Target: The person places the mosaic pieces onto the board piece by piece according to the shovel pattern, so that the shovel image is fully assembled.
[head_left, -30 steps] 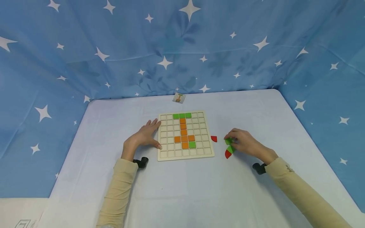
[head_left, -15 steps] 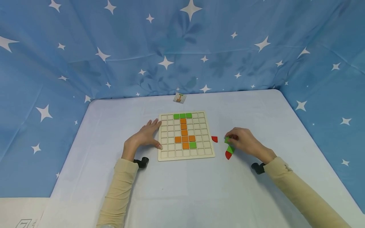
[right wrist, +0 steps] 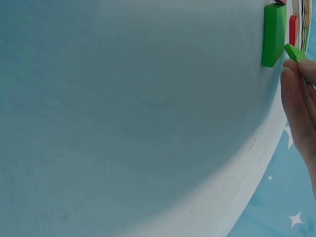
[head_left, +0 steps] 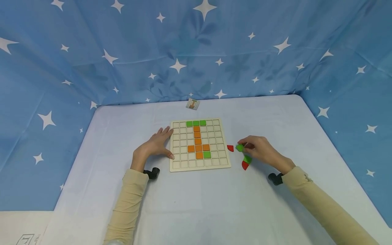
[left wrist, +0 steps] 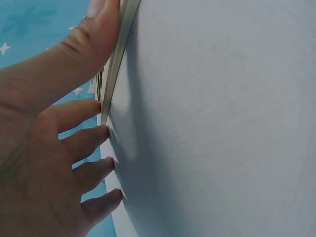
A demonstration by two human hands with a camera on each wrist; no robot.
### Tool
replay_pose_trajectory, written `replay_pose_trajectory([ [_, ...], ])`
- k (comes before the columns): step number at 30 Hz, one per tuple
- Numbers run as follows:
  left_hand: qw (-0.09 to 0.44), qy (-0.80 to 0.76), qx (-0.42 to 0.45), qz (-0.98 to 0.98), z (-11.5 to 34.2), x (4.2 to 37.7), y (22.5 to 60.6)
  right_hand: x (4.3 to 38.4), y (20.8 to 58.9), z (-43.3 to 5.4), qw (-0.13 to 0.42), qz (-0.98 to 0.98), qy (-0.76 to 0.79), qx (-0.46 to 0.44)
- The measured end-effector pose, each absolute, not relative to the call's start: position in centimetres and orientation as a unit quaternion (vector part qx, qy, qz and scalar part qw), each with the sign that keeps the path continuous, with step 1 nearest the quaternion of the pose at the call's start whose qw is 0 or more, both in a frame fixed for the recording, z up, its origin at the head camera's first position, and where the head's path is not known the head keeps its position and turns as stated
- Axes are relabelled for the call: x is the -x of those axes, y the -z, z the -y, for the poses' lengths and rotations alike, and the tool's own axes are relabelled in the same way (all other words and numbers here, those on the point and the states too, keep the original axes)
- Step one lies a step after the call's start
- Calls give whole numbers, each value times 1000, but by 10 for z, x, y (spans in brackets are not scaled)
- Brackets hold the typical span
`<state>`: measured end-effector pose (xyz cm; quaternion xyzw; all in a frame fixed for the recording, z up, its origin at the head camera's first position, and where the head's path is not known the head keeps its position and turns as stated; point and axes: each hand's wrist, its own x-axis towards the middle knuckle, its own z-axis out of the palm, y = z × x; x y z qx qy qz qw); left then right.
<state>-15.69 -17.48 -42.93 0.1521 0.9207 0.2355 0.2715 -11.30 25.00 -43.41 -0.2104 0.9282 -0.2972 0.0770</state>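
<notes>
A pale square grid board (head_left: 180,164) lies on the table, with orange tiles (head_left: 198,148) and green tiles (head_left: 196,123) set in its cells. Along its left edge rests my left hand (head_left: 155,143), fingers spread and thumb on the near part of that edge, as the left wrist view also shows. To the right of the board, my right hand (head_left: 260,148) pinches a green tile (head_left: 240,147) between thumb and fingertips, tilted and just off the table. Below that hand lie another green tile (head_left: 247,159) and a red rounded tile (head_left: 245,165), touching each other.
Close to the board's right edge lies a red quarter-round tile (head_left: 230,148). A small card (head_left: 192,103) with a printed grid pattern is behind the board. A blue star-patterned curtain (head_left: 137,68) hangs at the back and sides of the white-covered table (head_left: 196,204).
My right hand has picked up the upper green tile from beside the other green one and moved it a little left, towards the board. My left hand has stayed in place.
</notes>
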Motion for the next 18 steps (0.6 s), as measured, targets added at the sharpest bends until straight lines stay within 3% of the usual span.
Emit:
replay_pose_trajectory([
  [18,272,-243,-148,-919,175,156,429,113,434,-245,55,-925,301,224],
])
